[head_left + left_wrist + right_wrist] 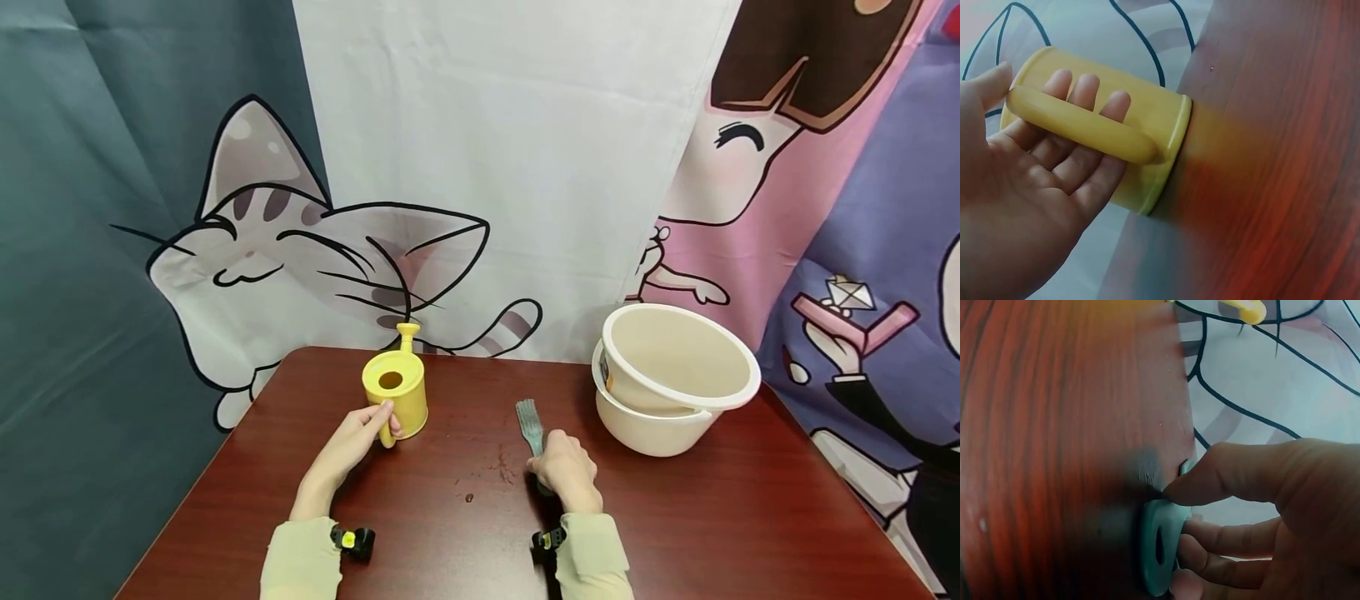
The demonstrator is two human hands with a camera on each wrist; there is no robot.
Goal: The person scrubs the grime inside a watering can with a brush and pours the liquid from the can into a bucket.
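A yellow watering can [410,407] stands upright on the table, its spout pointing to the back. My left hand [358,435] grips its handle [1079,125]; the fingers pass through the loop and the thumb lies at its top. To the right, my right hand [567,468] holds a grey-green toy garden fork [529,421] by its handle, tines pointing away from me. In the right wrist view the fork's handle end [1163,550], with an oval hole, shows between thumb and fingers, close over the tabletop.
Two nested cream basins [660,433] stand at the back right of the brown table [420,533]; the upper one is tilted. A small dark bit [469,497] lies between my hands, near some reddish marks. A printed cloth [510,167] hangs behind the table.
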